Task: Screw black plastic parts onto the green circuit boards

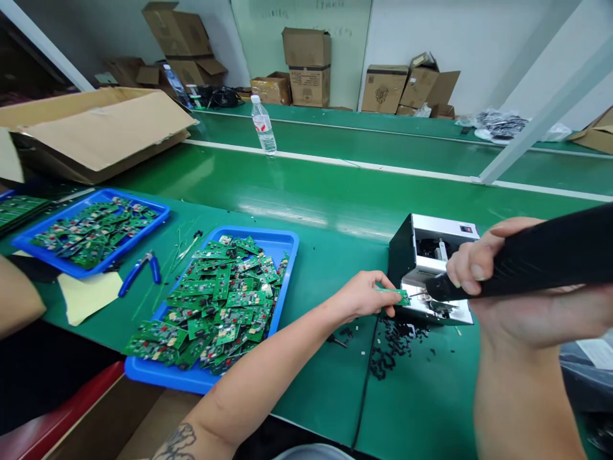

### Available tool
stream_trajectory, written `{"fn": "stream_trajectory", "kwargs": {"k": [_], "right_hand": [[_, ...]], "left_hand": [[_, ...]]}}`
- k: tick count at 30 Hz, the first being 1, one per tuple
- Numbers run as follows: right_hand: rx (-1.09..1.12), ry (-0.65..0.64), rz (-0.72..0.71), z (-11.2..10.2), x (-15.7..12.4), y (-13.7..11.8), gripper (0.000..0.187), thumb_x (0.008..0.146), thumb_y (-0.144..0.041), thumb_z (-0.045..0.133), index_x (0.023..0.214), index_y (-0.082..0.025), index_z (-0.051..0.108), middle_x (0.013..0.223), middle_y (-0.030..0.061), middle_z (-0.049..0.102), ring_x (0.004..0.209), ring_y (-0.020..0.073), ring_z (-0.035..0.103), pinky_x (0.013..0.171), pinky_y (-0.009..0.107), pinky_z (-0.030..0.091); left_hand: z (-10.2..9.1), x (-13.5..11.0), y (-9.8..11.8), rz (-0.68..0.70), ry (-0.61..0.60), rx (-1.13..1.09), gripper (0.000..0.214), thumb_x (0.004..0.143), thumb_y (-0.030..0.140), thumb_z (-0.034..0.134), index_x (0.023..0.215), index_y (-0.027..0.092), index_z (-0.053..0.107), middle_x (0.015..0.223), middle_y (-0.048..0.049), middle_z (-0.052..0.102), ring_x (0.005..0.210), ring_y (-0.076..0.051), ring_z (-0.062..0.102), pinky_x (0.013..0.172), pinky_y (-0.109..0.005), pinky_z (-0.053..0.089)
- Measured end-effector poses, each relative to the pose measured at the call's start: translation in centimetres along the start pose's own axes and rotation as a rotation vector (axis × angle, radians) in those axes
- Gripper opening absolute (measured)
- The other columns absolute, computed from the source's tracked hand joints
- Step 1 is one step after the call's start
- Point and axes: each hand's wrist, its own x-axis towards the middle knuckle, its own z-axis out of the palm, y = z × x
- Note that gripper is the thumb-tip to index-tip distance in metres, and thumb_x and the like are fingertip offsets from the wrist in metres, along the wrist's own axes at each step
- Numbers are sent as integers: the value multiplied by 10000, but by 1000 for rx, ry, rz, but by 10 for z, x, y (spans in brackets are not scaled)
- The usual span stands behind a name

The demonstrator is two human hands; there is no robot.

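My left hand (368, 295) pinches a small green circuit board (402, 296) by its left end, just in front of a black and silver screw feeder (431, 263). Wrapped in my right hand (522, 300) is a thick black electric screwdriver (550, 252), held nearly level. Its thin bit points left at the board's right end; whether the two touch I cannot tell. Small black parts (390, 348) lie scattered on the green mat below the feeder. Left of my forearm, a blue tray (293, 255) holds a heap of similar boards.
A second blue tray (165, 211) of boards, blue-handled pliers (138, 273) and yellow paper (90, 297) lie at left. Behind stand a large open carton (110, 131) and a water bottle (264, 128). Another person's arm (19, 297) shows at the left edge.
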Motion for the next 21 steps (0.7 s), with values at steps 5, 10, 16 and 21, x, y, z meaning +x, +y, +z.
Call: {"fn": "stream_trajectory", "kwargs": {"k": [5,10,16,21], "right_hand": [[-84,-101,-48,20,1,-3,826,615,-928,299,778,-227,706,450,12,537,335,182,476,330,337,347],[-83,-97,11,24,0,-6,811,604,-934,314,757,-233,693,429,21,548,327,203,488,330,350,357],[-61,-137,8,29,2,-3,800,581,-949,308,687,-243,670,400,14,538,297,188,478,298,322,345],[-52,-177,36,32,0,-1,808,547,-962,317,653,-238,659,391,13,532,264,176,441,269,320,331]], "left_hand": [[0,1,-2,10,2,-13,284,743,368,712,870,152,579,582,14,645,415,-41,384,451,-179,288],[1,2,-3,0,11,-16,266,747,341,706,875,155,567,567,23,637,408,-39,380,449,-176,291],[1,1,0,-21,12,-3,276,758,347,698,904,149,573,562,27,629,411,-39,381,449,-176,289],[1,1,1,-14,13,21,280,760,357,694,906,147,581,564,28,626,415,-39,376,452,-176,287]]}}
